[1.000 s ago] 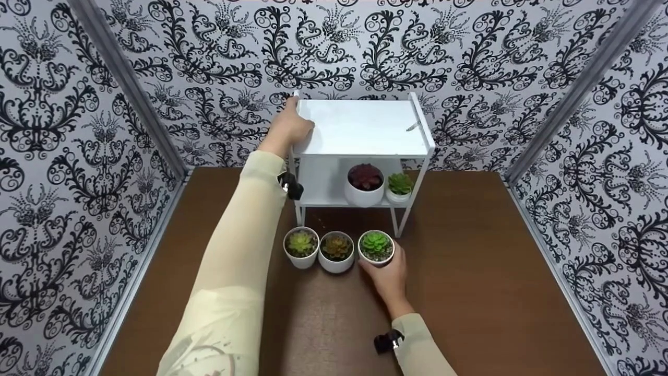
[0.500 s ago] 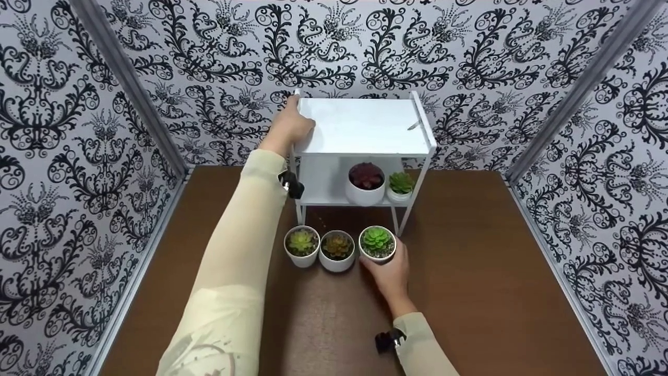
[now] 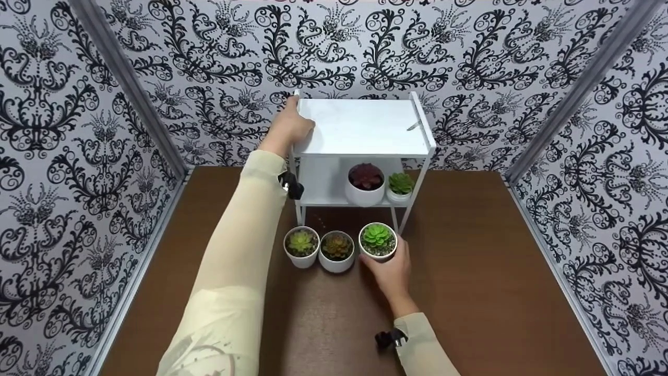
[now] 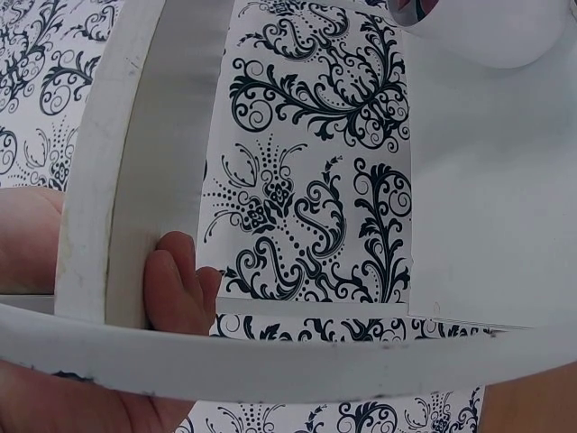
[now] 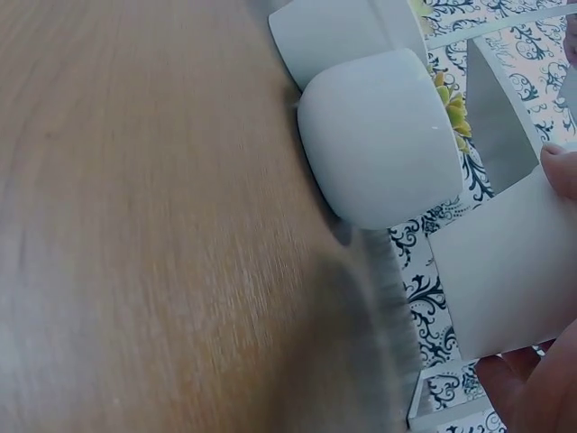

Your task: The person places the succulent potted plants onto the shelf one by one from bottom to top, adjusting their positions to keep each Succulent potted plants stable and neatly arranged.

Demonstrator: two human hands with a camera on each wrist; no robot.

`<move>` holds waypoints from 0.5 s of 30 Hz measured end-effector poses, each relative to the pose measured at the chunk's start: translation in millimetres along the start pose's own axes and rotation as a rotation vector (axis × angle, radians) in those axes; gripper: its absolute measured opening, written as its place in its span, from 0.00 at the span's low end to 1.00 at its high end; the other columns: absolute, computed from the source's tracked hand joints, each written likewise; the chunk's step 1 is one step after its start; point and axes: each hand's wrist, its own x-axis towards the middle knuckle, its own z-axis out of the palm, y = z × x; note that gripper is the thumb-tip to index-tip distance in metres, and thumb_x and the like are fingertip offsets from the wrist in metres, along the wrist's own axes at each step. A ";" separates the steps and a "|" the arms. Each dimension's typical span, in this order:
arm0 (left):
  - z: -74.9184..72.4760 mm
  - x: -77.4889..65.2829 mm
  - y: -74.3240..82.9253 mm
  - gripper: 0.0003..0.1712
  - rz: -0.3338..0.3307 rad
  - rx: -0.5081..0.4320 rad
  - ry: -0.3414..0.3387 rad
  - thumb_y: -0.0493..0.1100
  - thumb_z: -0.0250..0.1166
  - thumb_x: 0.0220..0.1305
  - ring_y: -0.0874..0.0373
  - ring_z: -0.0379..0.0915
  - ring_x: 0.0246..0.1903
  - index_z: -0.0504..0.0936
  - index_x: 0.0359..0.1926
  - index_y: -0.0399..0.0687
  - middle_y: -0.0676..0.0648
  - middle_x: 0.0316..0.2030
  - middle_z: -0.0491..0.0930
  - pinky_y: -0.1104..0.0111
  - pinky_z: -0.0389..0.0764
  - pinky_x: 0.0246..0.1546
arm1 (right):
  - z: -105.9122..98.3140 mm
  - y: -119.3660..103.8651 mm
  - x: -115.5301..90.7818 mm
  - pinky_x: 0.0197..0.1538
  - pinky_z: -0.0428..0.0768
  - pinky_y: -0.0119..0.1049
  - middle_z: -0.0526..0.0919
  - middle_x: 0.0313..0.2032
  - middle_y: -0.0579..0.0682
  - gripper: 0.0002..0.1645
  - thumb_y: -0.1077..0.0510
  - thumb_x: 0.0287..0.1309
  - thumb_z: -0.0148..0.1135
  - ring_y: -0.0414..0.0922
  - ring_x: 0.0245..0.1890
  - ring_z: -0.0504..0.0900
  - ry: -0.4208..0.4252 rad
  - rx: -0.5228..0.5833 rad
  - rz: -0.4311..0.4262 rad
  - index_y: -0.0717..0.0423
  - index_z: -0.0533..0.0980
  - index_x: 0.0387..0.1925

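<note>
My left hand [image 3: 290, 125] grips the upper left side of a white two-tier shelf [image 3: 360, 125]; in the left wrist view its fingertips [image 4: 171, 284] curl round the frame. My right hand [image 3: 392, 269] holds a white pot with a bright green succulent [image 3: 378, 237], thumb on one side and fingers on the other. That pot [image 5: 514, 271] hangs a little above the table in the right wrist view. To its left stand a pot with a brownish-orange succulent [image 3: 336, 250] and one with a yellow-green succulent [image 3: 301, 245], side by side.
On the lower tier, towards the right, sit a larger white pot with a dark red succulent [image 3: 365, 185] and a small pot with a green succulent [image 3: 400, 188]. Patterned walls [image 3: 334, 47] enclose the brown table [image 3: 496, 292] at the back and sides.
The pot with the bright green succulent has risen slightly from the table in my right hand. My left hand keeps its grip on the shelf; the other pots stay put.
</note>
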 end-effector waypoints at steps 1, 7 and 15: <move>0.1 -0.1 -0.1 0.52 0.001 -0.002 0.001 0.40 0.59 0.71 0.44 0.57 0.81 0.41 0.87 0.58 0.38 0.83 0.58 0.54 0.60 0.84 | -0.3 -0.5 -0.3 0.68 0.77 0.53 0.80 0.60 0.58 0.61 0.50 0.34 0.92 0.56 0.63 0.79 0.001 0.002 0.001 0.59 0.71 0.70; 0.2 -0.3 -0.4 0.52 0.000 -0.010 0.001 0.41 0.60 0.72 0.43 0.58 0.80 0.41 0.87 0.58 0.38 0.82 0.59 0.53 0.61 0.83 | -1.4 -2.1 -1.5 0.68 0.77 0.54 0.80 0.60 0.58 0.60 0.48 0.34 0.92 0.55 0.63 0.79 -0.001 -0.005 0.008 0.58 0.72 0.70; -0.2 -1.9 1.1 0.51 -0.009 -0.020 -0.007 0.41 0.60 0.73 0.43 0.61 0.79 0.41 0.87 0.60 0.39 0.83 0.59 0.52 0.65 0.81 | -1.3 -4.8 -1.4 0.69 0.77 0.54 0.80 0.60 0.57 0.60 0.48 0.34 0.92 0.56 0.63 0.79 0.000 -0.022 0.011 0.58 0.72 0.70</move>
